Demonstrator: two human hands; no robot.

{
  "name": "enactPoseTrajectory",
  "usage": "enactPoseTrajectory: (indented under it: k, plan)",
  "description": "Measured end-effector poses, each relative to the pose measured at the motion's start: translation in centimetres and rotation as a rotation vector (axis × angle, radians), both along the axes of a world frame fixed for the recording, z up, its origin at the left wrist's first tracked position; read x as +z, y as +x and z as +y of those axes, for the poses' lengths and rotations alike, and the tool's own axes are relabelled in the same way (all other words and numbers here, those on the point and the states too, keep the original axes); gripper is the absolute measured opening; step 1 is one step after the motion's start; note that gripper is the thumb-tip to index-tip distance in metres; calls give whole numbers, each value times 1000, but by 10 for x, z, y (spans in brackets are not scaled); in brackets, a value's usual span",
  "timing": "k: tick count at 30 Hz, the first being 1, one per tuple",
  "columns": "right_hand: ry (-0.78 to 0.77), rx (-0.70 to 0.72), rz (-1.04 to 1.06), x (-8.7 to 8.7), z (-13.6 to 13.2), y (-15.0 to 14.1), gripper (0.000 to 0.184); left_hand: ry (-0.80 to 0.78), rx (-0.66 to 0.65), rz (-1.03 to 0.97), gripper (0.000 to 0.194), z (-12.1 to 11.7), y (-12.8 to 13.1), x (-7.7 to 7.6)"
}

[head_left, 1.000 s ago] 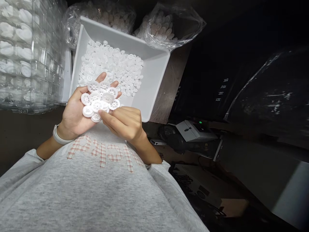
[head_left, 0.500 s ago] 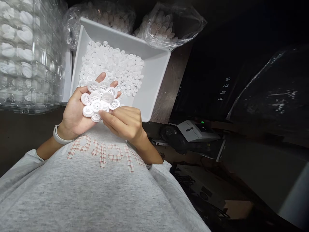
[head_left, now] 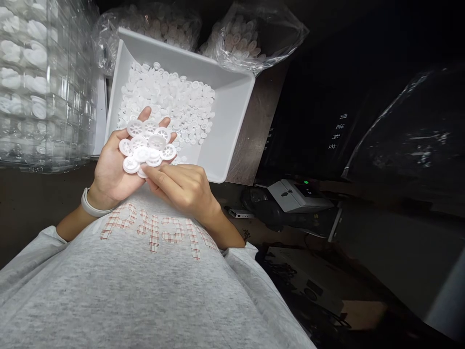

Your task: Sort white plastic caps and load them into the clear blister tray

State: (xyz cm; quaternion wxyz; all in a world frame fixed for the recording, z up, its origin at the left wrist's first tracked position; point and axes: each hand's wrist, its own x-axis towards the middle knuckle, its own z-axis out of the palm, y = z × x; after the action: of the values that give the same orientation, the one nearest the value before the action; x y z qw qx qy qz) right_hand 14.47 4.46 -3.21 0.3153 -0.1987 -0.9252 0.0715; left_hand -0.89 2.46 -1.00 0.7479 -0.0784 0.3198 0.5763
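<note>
My left hand (head_left: pixel 115 169) is palm up with its fingers partly spread, and it holds a loose pile of white plastic gears (head_left: pixel 138 143). Most of these are round and spoked; a few show a solid face or a small hub. My right hand (head_left: pixel 183 188) comes in from the right with thumb and forefinger closed at the near edge of the pile, pinching a gear there. Its other fingers are curled under and partly hidden. Behind both hands sits a light grey bin (head_left: pixel 232 121) with many similar small white gears (head_left: pixel 167 99) spread over its floor.
Stacked clear plastic trays (head_left: pixel 69 87) with white parts stand at the left. Clear bags of parts (head_left: pixel 247 41) lie beyond the bin. A grey device with a green light (head_left: pixel 300 196) is at the right, near a dark wrapped surface (head_left: pixel 410 126).
Both hands have shifted slightly left, the pile moving with them. A gear in the middle of the pile that showed spokes now shows a plainer face.
</note>
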Motion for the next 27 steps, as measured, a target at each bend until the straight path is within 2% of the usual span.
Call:
enactPoseTrajectory:
  k: [2, 3, 6, 9, 15, 18, 23, 27]
  plan:
    - [-80, -37, 92, -1, -2, -3, 14, 10, -3, 2, 61, -1, -1, -3]
    - [-174, -69, 155, -1, -4, -5, 11, 19, 0, 0, 60, -1, -1, -4]
    - [-646, -169, 314, 4, -13, -12, 8, 49, 37, -7, 60, -2, -1, -8]
    - [-1078, -212, 373, 8, -22, -17, 16, 38, 78, -8, 61, -2, -1, -9]
    - [-1498, -265, 353, 1, -24, -21, 41, -26, 156, 48, 64, 0, 0, -10]
    - [-1625, -234, 410, -7, -24, -22, 52, -20, 181, 49, 64, 0, 1, -11]
    - [-1603, -288, 418, -12, -24, -25, 52, -1, 207, 27, 64, 1, 2, -11]
    - [-1725, -302, 466, -10, -22, -28, 53, -20, 215, 48, 62, 1, 4, -13]
